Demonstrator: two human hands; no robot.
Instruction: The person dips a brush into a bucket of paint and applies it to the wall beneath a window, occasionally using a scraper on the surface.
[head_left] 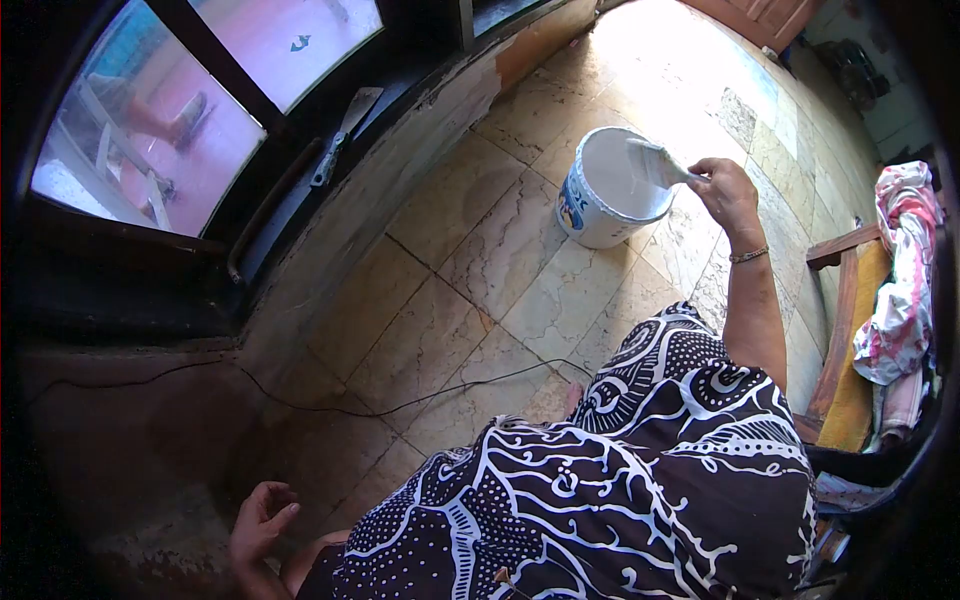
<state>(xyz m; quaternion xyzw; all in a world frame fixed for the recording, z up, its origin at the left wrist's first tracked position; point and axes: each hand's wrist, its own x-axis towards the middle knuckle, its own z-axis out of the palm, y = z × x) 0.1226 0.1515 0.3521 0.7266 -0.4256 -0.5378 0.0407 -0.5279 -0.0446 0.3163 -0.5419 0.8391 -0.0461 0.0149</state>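
My right hand (728, 197) is closed around the handle of a paintbrush (656, 166). The brush's pale, wide bristle end hangs over the mouth of a white paint bucket (597, 226), partly inside the rim. A blue printed label shows on the bucket's side, and its rim is smeared with white. Down at the lower left, my left hand (262, 522) hangs near my leg with nothing in it. Its fingers are loosely bent and the thumb stands apart from them.
A scraper (338, 142) with a wide metal blade lies on the dark window sill (272, 225). A thin black cable (400, 406) crosses the tiled floor (440, 290). On the right, a wooden chair (838, 330) carries bundled cloth (900, 270).
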